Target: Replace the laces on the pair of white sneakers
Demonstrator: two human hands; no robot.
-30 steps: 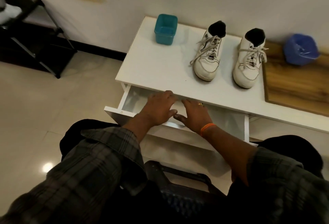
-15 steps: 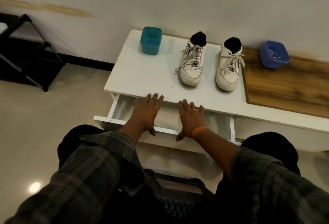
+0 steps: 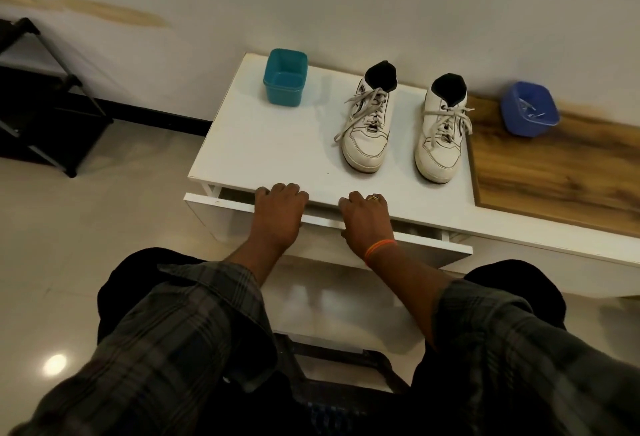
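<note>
Standing on the white surface (image 3: 263,144): a teal tub (image 3: 285,76) near the back left corner, and a blue tub (image 3: 530,108) on the adjoining wood-grain top (image 3: 554,176) to the right. A black rack (image 3: 45,96) stands on the floor at far left. Nothing lies between the hands and the shoes.

The pair of white sneakers (image 3: 401,124) sits toward the right of the surface, toes pointing to the person, side by side and apart; both show scuffed toes, black collars, and grey-white laces (image 3: 367,106) threaded but loose, ends trailing over the sides.

Left hand (image 3: 278,214) and right hand (image 3: 367,217) rest on the top edge of the drawer front (image 3: 415,245), fingers curled over it toward the edge of the surface; whether they grip it or only press it, cannot tell. Right hand bears a ring and an orange wrist thread.

Versus 0.5 s ago: the drawer is pushed further in, only a narrow gap left, and the fingers, flat and spread before, are now bent.
</note>
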